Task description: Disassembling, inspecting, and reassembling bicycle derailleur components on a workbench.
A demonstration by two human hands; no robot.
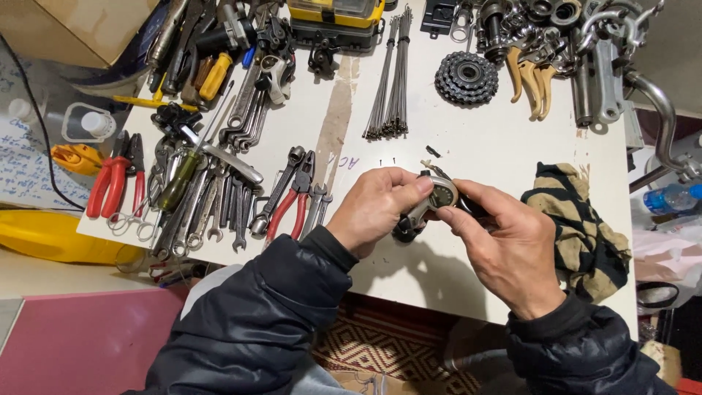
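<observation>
Metal derailleur part (pixel 433 203) is held between both hands just above the white table (pixel 482 153). Left hand (pixel 376 208) fingers are closed on its body; right hand (pixel 504 245) fingers are pinched on its far end. Grip is best kept firm, with the part steadied low over the table.

cardboard box (pixel 77 25) top-left, brown | yellow-black case (pixel 336 18) top-centre
</observation>
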